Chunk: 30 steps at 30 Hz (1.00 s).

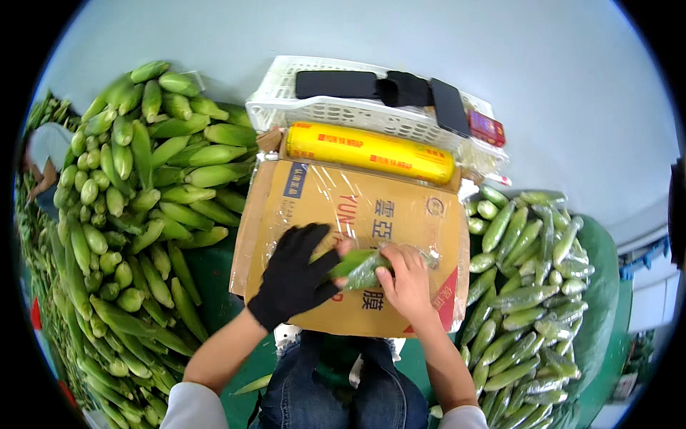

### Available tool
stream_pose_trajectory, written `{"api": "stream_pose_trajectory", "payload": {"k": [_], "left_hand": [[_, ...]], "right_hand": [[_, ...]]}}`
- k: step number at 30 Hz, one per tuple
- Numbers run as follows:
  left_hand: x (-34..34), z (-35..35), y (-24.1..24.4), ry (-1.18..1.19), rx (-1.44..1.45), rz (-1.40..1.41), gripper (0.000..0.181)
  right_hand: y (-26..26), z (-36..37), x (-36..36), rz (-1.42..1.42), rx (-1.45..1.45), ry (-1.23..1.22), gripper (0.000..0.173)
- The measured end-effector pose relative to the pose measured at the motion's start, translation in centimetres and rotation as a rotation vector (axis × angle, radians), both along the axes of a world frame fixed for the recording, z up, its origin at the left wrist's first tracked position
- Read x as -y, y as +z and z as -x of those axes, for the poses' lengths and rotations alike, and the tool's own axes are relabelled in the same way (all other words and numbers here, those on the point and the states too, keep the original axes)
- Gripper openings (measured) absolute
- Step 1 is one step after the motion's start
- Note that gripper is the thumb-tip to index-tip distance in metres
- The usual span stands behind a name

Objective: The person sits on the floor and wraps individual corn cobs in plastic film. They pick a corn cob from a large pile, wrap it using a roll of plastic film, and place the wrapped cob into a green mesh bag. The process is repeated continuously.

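My left hand (pixel 297 271), in a black glove with bare fingertips, grips one end of a green corn ear in its husk (pixel 358 267). Bare, my right hand (pixel 406 273) holds the other end, where clear plastic film covers part of the husk. The ear is held over a cardboard box (pixel 300 214) with printed writing, which stands before my knees. Behind the box's top panel lies a yellow roll of cling wrap (pixel 370 152). Some film stretches from the roll over the cardboard.
A white plastic basket (pixel 332 110) at the back holds two dark phones (pixel 336 84) and black cloth (pixel 404 88). Unwrapped corn (pixel 161 214) is heaped at left; film-wrapped ears (pixel 525 322) are piled at right. Another person (pixel 48 153) is at far left.
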<state>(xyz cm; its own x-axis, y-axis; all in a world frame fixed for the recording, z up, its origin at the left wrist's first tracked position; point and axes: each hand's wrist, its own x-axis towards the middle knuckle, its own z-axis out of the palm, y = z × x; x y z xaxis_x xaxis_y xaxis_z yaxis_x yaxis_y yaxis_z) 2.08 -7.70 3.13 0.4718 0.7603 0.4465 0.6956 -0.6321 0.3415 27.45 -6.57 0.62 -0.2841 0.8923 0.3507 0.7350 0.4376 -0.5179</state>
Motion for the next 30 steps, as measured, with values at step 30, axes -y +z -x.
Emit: {"api": "stream_pose_trajectory", "payload": {"k": [30], "left_hand": [[-5.1, -1.2, -2.7, 0.176, -0.22, 0.015, 0.06]], "right_hand": [[2.1, 1.0, -0.6, 0.008, 0.188, 0.073, 0.055]]}}
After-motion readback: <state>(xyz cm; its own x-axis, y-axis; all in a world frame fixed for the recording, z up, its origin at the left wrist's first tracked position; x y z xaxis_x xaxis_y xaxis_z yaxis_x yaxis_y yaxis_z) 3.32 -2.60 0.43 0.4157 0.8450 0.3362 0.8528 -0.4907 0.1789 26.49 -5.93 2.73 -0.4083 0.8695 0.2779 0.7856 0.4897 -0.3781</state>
